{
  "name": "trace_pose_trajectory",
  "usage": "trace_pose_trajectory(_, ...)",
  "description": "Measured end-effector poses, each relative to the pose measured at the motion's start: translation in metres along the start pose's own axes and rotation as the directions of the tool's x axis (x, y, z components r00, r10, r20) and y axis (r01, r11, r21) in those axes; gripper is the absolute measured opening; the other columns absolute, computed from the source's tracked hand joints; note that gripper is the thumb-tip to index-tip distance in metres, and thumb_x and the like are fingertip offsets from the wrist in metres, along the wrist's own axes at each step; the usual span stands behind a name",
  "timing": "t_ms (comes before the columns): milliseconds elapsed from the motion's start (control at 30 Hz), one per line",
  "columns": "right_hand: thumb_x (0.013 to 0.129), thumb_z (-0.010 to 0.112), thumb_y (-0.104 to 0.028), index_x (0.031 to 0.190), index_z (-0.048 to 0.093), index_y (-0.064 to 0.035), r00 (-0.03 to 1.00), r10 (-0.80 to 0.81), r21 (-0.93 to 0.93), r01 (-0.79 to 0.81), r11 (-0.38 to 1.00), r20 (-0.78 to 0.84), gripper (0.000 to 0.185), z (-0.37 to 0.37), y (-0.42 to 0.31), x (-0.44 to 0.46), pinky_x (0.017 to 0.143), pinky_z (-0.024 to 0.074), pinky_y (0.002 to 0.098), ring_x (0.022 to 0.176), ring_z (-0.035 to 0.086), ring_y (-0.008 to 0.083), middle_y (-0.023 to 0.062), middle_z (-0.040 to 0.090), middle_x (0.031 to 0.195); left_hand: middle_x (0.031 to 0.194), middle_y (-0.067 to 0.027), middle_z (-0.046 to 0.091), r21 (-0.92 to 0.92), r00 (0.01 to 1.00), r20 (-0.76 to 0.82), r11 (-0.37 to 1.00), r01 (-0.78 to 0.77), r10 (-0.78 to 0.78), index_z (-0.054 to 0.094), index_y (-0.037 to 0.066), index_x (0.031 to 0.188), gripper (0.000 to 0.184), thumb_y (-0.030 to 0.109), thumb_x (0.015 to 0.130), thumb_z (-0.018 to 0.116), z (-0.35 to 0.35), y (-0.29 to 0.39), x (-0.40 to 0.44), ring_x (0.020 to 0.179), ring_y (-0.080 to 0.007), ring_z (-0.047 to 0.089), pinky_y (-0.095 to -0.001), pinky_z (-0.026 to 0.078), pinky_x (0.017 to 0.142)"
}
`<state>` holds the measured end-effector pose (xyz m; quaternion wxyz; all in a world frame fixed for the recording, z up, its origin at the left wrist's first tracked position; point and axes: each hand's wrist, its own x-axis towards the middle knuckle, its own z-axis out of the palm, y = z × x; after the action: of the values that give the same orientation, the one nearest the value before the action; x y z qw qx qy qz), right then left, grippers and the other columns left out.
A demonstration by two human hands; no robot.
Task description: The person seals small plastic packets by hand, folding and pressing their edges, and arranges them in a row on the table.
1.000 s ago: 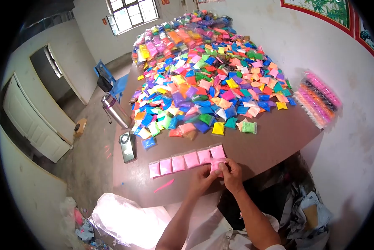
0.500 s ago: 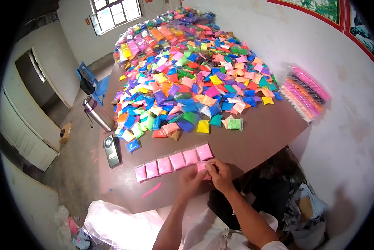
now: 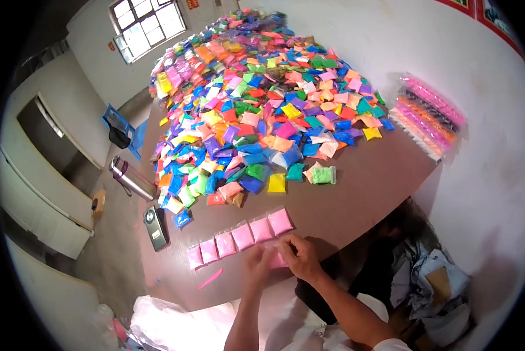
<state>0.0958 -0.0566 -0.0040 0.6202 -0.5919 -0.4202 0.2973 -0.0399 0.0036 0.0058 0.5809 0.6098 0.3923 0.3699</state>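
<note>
A small pink packet [image 3: 278, 261] is between my two hands at the near edge of the table. My right hand [image 3: 300, 256] pinches its top edge between thumb and fingers. My left hand [image 3: 258, 268], slightly blurred, closes on the packet's left side, and its fingertips are near those of the right. Just beyond lies a slanting row of several flat pink packets [image 3: 242, 236] in clear film, side by side. A thin pink plastic tool [image 3: 210, 279] rests on the table left of my left hand.
A large heap of colourful packets [image 3: 251, 117] covers the far table [image 3: 344, 202]. A dark phone-like device [image 3: 155, 228] and a steel flask [image 3: 132, 178] stand at the left edge. Bundled packs [image 3: 429, 117] lean by the right wall. White plastic sheeting [image 3: 175, 322] lies near me.
The whole view has tilted and shifted a little, so the table sits lower. Both hands stay on the same packet, with the fingers slightly re-placed at its top. The row is unchanged.
</note>
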Motion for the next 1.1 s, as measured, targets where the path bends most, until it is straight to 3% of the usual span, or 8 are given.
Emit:
trace_pose_trajectory(233,0.098,0.068,-0.017,0.096,0.068,-0.0027,0.992,-0.120,-0.030,0.119,0.992,-0.042,0.014,0.002,0.008,-0.003,0.065,0.0499,0.0293,0.071,0.060,0.0107,0.0044,0.066,0.078,0.079,0.0061,0.060,-0.024,0.996,-0.080,0.999,0.044,-0.046,0.066,0.004,0.087,0.020,0.017,0.103,0.065,0.008,0.002,0.000,0.074,-0.0032,0.049,-0.0205,0.039,0.069)
trace_pose_trajectory(333,0.097,0.069,-0.018,0.097,0.067,-0.0024,0.996,-0.080,0.044,0.082,0.996,-0.043,0.016,0.002,0.004,-0.003,0.065,0.0504,0.0314,0.070,0.063,0.0144,0.0093,0.067,0.079,0.082,0.0046,0.061,-0.160,0.994,-0.101,0.987,0.015,-0.031,0.066,0.004,0.089,0.018,0.014,0.103,0.063,0.004,-0.013,0.002,0.076,-0.0038,0.051,-0.0212,0.041,0.070)
trace_pose_trajectory(467,0.098,0.067,-0.020,0.099,0.069,-0.0035,0.987,-0.158,-0.159,0.154,0.975,-0.008,0.017,-0.001,0.004,-0.001,0.066,0.0519,0.0343,0.071,0.067,0.0241,0.0144,0.069,0.083,0.084,0.0042,0.061,-0.136,0.986,-0.150,0.990,0.046,-0.067,0.065,0.005,0.088,0.019,0.015,0.104,0.062,0.000,-0.018,0.004,0.076,-0.0036,0.050,-0.0212,0.040,0.069)
trace_pose_trajectory(600,0.098,0.067,-0.021,0.102,0.070,-0.0041,0.996,-0.058,0.029,0.060,0.998,-0.068,0.018,0.000,0.010,-0.002,0.067,0.0528,0.0377,0.073,0.068,0.0299,0.0156,0.069,0.083,0.078,0.0079,0.052,0.102,0.993,-0.119,0.995,0.017,-0.005,0.062,0.007,0.086,0.026,0.023,0.106,0.060,0.008,-0.005,0.001,0.071,-0.0034,0.041,-0.0236,0.032,0.063)
trace_pose_trajectory(633,0.098,0.067,-0.021,0.102,0.070,-0.0041,0.995,-0.050,0.036,0.053,0.998,-0.082,0.018,0.001,0.010,-0.003,0.067,0.0528,0.0377,0.073,0.068,0.0299,0.0156,0.069,0.083,0.075,0.0088,0.048,0.230,0.988,-0.079,0.967,-0.109,0.130,0.060,0.007,0.084,0.030,0.025,0.107,0.058,0.011,-0.009,0.003,0.070,-0.0034,0.039,-0.0247,0.030,0.061)
trace_pose_trajectory(733,0.100,0.065,-0.025,0.096,0.065,-0.0036,0.968,-0.166,0.056,0.179,0.982,-0.189,0.022,0.003,0.009,-0.004,0.060,0.0489,0.0433,0.072,0.065,0.0380,0.0196,0.065,0.082,0.074,0.0085,0.048,0.251,0.995,-0.061,0.966,-0.065,0.083,0.061,0.007,0.082,0.032,0.026,0.107,0.057,0.009,-0.012,0.002,0.070,-0.0038,0.039,-0.0247,0.031,0.061)
trace_pose_trajectory(833,0.099,0.065,-0.023,0.103,0.070,-0.0037,0.987,-0.127,-0.027,0.125,0.992,-0.096,0.020,0.000,0.008,-0.003,0.066,0.0522,0.0387,0.074,0.068,0.0320,0.0177,0.068,0.084,0.074,0.0080,0.048,0.254,0.994,-0.094,0.966,-0.038,0.064,0.062,0.007,0.081,0.035,0.028,0.107,0.056,0.011,-0.006,0.002,0.071,-0.0043,0.039,-0.0254,0.032,0.062)
trace_pose_trajectory(1100,0.099,0.064,-0.025,0.105,0.068,-0.0046,0.989,-0.124,0.046,0.128,0.991,-0.084,0.022,0.002,0.009,-0.004,0.065,0.0520,0.0420,0.074,0.068,0.0366,0.0197,0.067,0.083,0.080,0.0059,0.054,0.233,0.995,-0.060,0.970,-0.069,0.085,0.065,0.005,0.085,0.037,0.033,0.108,0.056,-0.002,-0.020,0.003,0.076,-0.0056,0.044,-0.0259,0.036,0.066)
